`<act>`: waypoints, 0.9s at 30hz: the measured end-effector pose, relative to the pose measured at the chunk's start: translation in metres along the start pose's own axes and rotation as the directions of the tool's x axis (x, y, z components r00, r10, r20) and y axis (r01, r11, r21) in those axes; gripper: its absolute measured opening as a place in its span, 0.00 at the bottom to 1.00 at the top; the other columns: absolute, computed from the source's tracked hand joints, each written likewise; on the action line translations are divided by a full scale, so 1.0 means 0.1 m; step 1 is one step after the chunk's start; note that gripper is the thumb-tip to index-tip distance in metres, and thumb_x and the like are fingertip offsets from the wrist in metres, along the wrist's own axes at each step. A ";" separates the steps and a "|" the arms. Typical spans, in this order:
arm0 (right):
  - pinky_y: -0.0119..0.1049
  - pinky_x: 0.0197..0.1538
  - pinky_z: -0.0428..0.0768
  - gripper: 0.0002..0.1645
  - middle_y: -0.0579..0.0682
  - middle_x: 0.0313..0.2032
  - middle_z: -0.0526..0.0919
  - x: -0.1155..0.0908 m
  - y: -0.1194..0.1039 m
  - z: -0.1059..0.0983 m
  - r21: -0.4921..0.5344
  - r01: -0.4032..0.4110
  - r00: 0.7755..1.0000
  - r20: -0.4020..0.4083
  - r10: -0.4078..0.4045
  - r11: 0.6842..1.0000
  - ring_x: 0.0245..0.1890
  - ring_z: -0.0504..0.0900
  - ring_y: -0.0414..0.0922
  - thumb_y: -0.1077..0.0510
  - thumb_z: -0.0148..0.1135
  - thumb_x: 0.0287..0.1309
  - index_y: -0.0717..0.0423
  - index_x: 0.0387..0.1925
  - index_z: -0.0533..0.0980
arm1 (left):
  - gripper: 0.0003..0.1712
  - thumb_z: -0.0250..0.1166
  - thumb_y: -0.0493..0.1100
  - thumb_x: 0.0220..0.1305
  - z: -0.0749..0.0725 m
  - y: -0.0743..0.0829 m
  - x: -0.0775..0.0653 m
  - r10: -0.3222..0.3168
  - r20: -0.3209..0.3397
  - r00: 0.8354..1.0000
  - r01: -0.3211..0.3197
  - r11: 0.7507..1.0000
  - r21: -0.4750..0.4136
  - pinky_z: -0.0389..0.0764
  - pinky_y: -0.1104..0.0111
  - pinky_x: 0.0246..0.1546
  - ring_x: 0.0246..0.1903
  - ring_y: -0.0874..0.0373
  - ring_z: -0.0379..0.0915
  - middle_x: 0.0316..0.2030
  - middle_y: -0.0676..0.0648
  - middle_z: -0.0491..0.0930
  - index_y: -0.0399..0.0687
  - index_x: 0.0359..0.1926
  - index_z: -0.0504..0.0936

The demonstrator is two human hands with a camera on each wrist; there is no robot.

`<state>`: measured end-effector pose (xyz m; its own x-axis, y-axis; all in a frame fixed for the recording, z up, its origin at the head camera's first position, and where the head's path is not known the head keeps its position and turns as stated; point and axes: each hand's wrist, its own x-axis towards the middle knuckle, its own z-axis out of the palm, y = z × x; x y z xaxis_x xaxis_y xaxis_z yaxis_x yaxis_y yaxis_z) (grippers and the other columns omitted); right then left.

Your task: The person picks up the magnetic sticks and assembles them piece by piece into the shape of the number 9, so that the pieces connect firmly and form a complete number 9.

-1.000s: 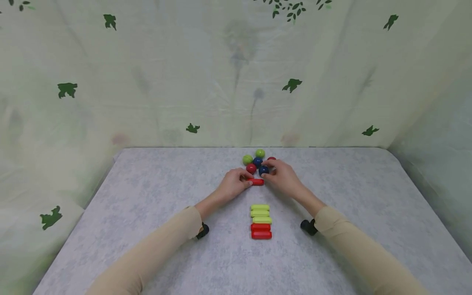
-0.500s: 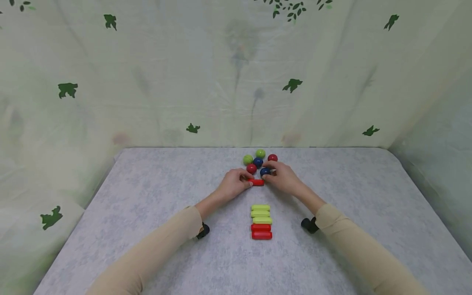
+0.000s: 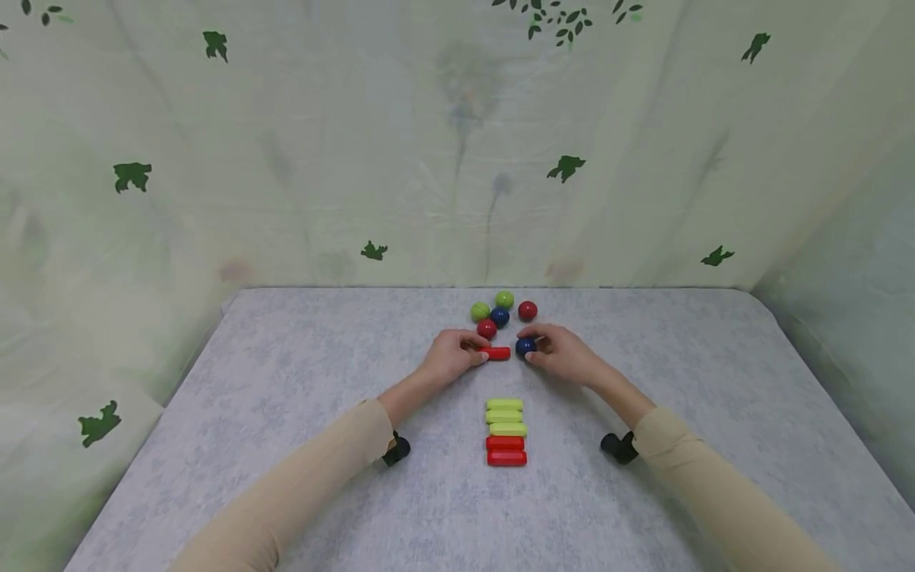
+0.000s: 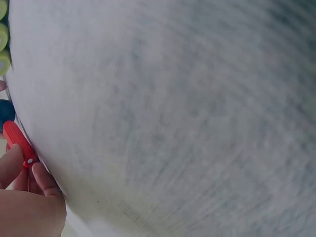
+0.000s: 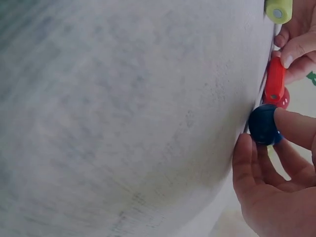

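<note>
My left hand [image 3: 450, 354] pinches the left end of a red stick [image 3: 498, 353] with ridged sides, seen in the left wrist view as a red stick [image 4: 19, 143] with a pale dot on its end. Just right of that stick, my right hand [image 3: 565, 354] holds a dark blue ball [image 3: 525, 347] between thumb and fingers. The right wrist view shows the blue ball [image 5: 263, 124] close to the end of the red stick [image 5: 275, 81]. Behind them, a red ball [image 3: 487, 329] lies nearest the left fingertips.
Farther back are a second blue ball [image 3: 499, 317], another red ball [image 3: 527, 311] and two green balls [image 3: 504, 299]. Nearer me, several yellow-green sticks [image 3: 505, 417] and two red sticks [image 3: 506, 450] lie side by side in a column on the grey table [image 3: 322, 508].
My right hand has drawn the blue ball away from the ball cluster, toward me and to the right, beside the red stick's end. The left hand has stayed on the red stick.
</note>
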<state>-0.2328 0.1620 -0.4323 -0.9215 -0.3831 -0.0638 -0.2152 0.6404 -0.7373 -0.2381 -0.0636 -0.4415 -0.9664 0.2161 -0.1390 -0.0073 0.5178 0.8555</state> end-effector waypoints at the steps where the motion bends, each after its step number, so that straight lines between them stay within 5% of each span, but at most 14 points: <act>1: 0.47 0.52 0.75 0.22 0.57 0.53 0.78 -0.01 0.00 0.00 0.007 -0.001 1.000 0.007 0.001 1.000 0.47 0.76 0.52 0.65 0.62 0.63 0.61 0.59 0.75 | 0.10 0.68 0.34 0.61 0.00 0.00 0.00 0.000 -0.003 1.000 0.000 1.000 -0.007 0.71 0.70 0.31 0.32 0.57 0.70 0.39 0.47 0.79 0.42 0.44 0.87; 14: 0.49 0.54 0.75 0.23 0.55 0.54 0.79 -0.04 0.01 0.02 0.033 0.027 0.999 0.041 -0.028 0.999 0.47 0.77 0.51 0.63 0.61 0.63 0.59 0.60 0.75 | 0.10 0.68 0.34 0.61 0.04 -0.03 0.02 -0.023 -0.014 1.000 0.022 0.998 -0.056 0.72 0.68 0.37 0.39 0.54 0.70 0.47 0.47 0.80 0.44 0.44 0.88; 27: 0.44 0.50 0.76 0.23 0.52 0.50 0.80 -0.02 0.00 0.05 0.041 -0.018 0.999 0.037 0.017 0.999 0.44 0.76 0.49 0.58 0.62 0.65 0.56 0.61 0.75 | 0.10 0.68 0.34 0.61 0.04 -0.05 0.02 -0.011 -0.032 0.999 0.008 0.996 -0.089 0.73 0.68 0.36 0.36 0.54 0.71 0.41 0.46 0.80 0.41 0.45 0.86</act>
<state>-0.2300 0.1599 -0.4355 -0.9122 -0.3969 -0.1013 -0.1849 0.6197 -0.7627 -0.2388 -0.0620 -0.4479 -0.9741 0.1835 -0.1321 -0.0377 0.4441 0.8952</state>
